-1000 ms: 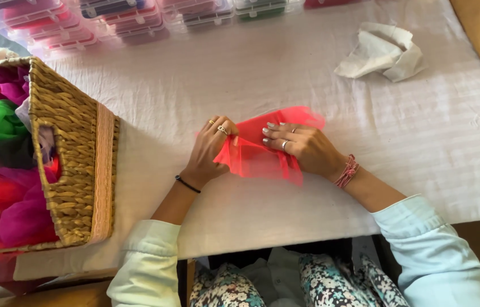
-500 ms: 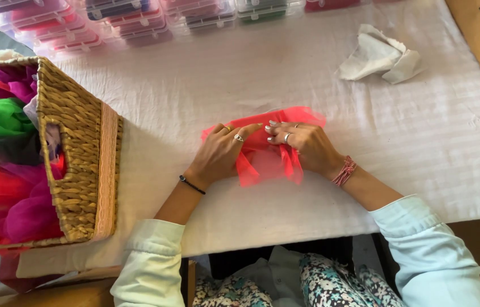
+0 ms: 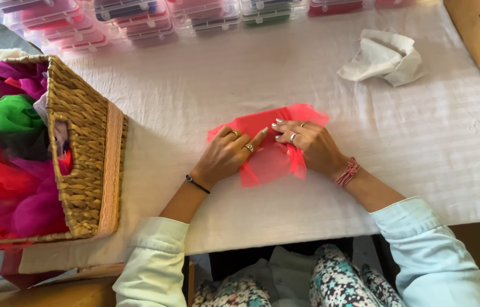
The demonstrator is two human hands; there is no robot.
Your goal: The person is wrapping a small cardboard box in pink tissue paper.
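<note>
Two hands, left hand (image 3: 226,156), right hand (image 3: 308,145), flat on red mesh square (image 3: 268,162)

Sheer red mesh fabric (image 3: 268,159), perhaps tulle; coarse woven wicker basket (image 3: 84,148); matt ribbed cloth (image 3: 251,74).

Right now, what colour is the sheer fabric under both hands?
Red, a sheer mesh fabric piece; the head view shows it best.

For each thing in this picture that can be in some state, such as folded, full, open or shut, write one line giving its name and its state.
Red sheer fabric: partly folded, flat on the white cloth.
Left hand: pressing on the fabric.
Right hand: pressing on the fabric.
Wicker basket: full of coloured fabric.
White crumpled cloth: bunched up, lying apart.
Clear plastic boxes: stacked, lids shut.
</note>
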